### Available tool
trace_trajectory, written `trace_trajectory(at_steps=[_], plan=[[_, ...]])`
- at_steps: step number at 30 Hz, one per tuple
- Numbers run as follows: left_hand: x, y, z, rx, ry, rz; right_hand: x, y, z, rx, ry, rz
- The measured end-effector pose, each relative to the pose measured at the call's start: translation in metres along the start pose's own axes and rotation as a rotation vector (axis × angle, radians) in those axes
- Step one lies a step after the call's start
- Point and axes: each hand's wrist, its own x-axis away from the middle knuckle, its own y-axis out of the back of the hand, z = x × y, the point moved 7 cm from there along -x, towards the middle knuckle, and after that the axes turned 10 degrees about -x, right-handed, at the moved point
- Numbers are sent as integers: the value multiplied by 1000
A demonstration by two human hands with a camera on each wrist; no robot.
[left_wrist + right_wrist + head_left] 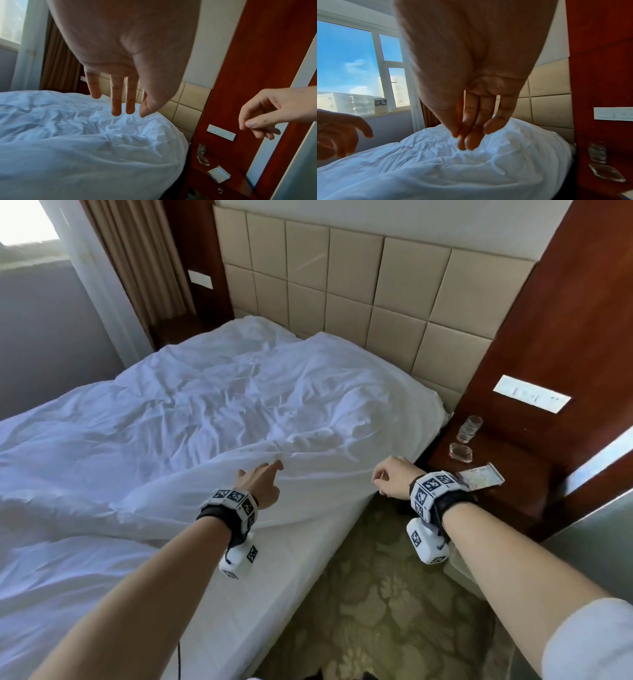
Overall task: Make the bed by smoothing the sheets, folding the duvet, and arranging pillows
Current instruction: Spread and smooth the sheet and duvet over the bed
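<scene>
A crumpled white duvet (pixel 205 422) covers most of the bed and bulges at the head end; what lies under it is hidden. Its near edge drapes over the bare white mattress sheet (pixel 260 577). My left hand (pixel 265 474) hovers just above that edge with fingers straight and empty, as the left wrist view also shows (pixel 123 108). My right hand (pixel 387 477) hangs over the bed's side by the duvet corner, fingers loosely curled, holding nothing (pixel 471 135). No separate pillow is in sight.
A padded beige headboard (pixel 359 285) backs the bed. A dark wooden nightstand (pixel 507 494) to the right carries a glass (pixel 469 429), a glass ashtray (pixel 460 451) and a card (pixel 481 475). Patterned carpet (pixel 376 594) lies beside the bed. Curtains (pixel 137 261) hang far left.
</scene>
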Motion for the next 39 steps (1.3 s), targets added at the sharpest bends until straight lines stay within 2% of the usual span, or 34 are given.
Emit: trace_trajectory(at_steps=[8,14,21,26,32,39], plan=[[-79,-9,-86,-19,-83,32,-33,40,-102,-35,-115,-31],[-176,-24,-158,-11,-170,88,-86,72,-176,-14,-193,-17],[-315,10,-244,13,-227,70,-172,164,-249,9,-242,-28],[-382,22,-297,-17,-289,88,-222,212,-287,-29,-255,-41],[-446,2,-323,-23,-217,144,-299,228,-333,-29,-226,47],[-480,-30,-320,64,11,207,-396,226,-338,87,-50,221]])
